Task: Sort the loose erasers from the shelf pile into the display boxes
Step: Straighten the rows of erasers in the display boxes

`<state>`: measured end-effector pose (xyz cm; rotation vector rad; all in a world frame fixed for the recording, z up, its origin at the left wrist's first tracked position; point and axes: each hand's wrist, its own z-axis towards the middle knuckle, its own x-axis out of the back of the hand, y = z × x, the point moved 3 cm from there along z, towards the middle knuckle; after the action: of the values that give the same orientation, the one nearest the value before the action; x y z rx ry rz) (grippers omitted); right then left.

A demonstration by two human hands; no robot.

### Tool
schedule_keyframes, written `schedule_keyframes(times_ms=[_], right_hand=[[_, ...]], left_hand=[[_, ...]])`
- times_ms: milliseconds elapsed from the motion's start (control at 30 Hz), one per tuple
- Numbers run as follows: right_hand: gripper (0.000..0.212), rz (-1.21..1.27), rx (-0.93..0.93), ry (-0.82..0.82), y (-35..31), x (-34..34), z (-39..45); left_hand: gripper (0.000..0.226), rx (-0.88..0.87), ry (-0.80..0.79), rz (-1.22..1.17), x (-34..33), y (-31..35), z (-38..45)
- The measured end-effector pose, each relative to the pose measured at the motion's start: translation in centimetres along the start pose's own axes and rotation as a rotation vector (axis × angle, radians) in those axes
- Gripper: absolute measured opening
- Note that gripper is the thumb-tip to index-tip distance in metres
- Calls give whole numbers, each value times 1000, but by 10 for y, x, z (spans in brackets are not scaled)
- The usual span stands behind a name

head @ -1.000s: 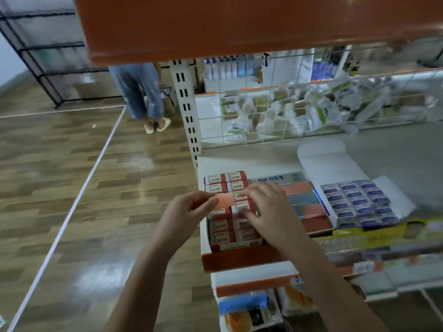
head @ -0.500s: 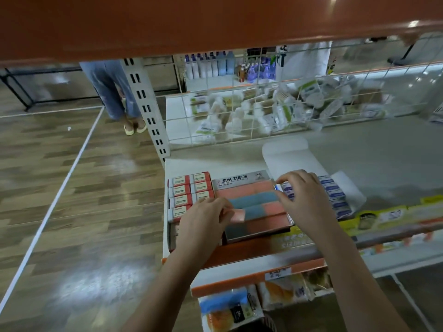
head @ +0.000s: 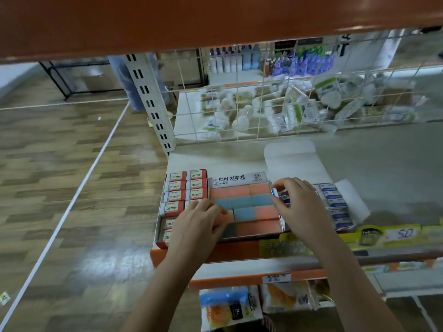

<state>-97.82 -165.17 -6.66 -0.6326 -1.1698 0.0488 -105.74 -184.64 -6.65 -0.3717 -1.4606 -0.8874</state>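
Three display boxes stand side by side at the shelf's front. The middle box (head: 239, 180) holds rows of pink and blue erasers. My left hand (head: 199, 226) curls its fingers over a pink eraser (head: 227, 218) at the left end of the third row. My right hand (head: 300, 207) grips that box's right wall with curled fingers and thumb, next to the box of blue-and-white erasers (head: 335, 200). On the left, the red box of 2B erasers (head: 185, 185) is partly hidden by my left hand.
The orange shelf lip (head: 239, 252) runs below the boxes, and an orange shelf (head: 215, 17) hangs overhead. A wire grid (head: 263, 111) backs the shelf with packaged goods behind it. A person's legs (head: 124, 77) stand on the wooden floor (head: 60, 188) at left.
My left hand carried the pink eraser from above the red box into the middle box. My right hand moved from the red box to the middle box's right wall.
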Motion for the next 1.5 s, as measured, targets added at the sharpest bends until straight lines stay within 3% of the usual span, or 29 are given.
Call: schedule_keyframes(times_ms=[233,467,700,900,1200,1500], right_hand=[[26,94,43,-104,7,4,-2],[34,31,28,-94,18,31,-8],[45,-299,-138,-84,94,94,-28],[48,-443,-406,-40,205,170,-74],[44,-412,-583,-52,361,270,-118],[44,-345,-577,-46,483,298,-45]], left_hand=[[27,33,14,29,4,7,3],[29,-169,10,95,22,40,51],[35,-569,10,120,-11,184,114],[41,-741,-139,169,-79,340,133],[39,-759,-153,184,-165,504,175],[37,-549,-132,95,-210,555,301]])
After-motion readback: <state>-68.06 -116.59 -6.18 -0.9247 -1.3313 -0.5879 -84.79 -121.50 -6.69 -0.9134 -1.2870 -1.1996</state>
